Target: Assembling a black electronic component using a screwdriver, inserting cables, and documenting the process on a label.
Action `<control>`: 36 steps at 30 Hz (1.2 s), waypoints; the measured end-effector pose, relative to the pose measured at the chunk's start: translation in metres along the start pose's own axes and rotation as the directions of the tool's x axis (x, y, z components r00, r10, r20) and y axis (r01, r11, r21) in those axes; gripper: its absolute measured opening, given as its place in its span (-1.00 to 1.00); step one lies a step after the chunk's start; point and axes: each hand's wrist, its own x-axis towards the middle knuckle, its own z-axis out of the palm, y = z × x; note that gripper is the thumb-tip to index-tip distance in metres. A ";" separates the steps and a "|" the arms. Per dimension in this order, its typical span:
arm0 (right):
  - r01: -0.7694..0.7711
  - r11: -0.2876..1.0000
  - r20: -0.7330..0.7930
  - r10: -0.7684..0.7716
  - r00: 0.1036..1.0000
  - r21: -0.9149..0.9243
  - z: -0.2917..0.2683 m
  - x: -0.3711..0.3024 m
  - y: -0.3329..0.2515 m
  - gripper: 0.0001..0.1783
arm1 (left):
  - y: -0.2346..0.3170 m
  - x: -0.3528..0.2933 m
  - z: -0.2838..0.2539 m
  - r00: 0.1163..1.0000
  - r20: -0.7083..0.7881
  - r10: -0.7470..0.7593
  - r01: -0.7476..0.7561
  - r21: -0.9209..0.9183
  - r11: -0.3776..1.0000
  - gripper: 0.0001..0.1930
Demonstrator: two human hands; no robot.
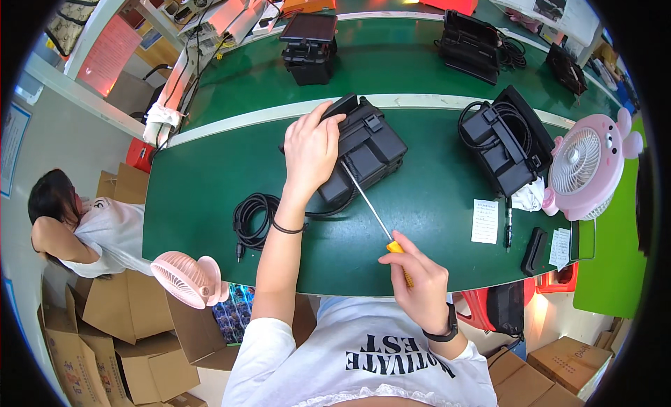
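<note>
A black hard plastic case (381, 152) rests tilted on the green table in front of me. My left hand (312, 147) grips its left side near the raised flap, fingers bent over the edge. In my right hand (421, 277) is a screwdriver (368, 203) with a yellow handle and a long metal shaft. Its tip meets the case's near side, by a black cable; whether it sits in a screw is too small to tell. That cable runs left, passing behind my wrist, towards a coil (253, 222) with a plug end.
Right of the case stands an open black case (503, 138) with coiled cable, beside a pink fan (586, 166). A paper slip (485, 222), a pen (509, 225) and a black part (534, 251) lie nearby. Another person (105, 229) is at left, near cardboard boxes (129, 305) and a small fan (187, 277).
</note>
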 end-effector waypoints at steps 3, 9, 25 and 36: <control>0.098 0.985 -0.005 -0.100 0.995 -0.144 0.007 0.000 -0.001 -0.77 | 0.000 -0.001 0.001 1.000 0.001 0.003 -0.003 -0.001 1.000 -0.63; 0.222 0.918 0.040 -0.221 0.974 -0.328 0.012 0.000 -0.002 -0.80 | 0.000 0.001 0.002 1.000 0.008 0.002 -0.002 0.002 1.000 -0.63; -0.212 0.916 0.178 0.158 0.971 0.342 0.001 -0.002 0.012 -0.69 | 0.007 -0.001 -0.002 0.999 0.019 -0.049 0.049 -0.027 0.998 -0.65; -0.111 0.994 -0.279 0.110 0.954 0.013 -0.024 0.008 0.047 -0.77 | 0.012 -0.010 -0.017 0.995 -0.103 -0.013 -0.003 -0.158 0.987 -0.63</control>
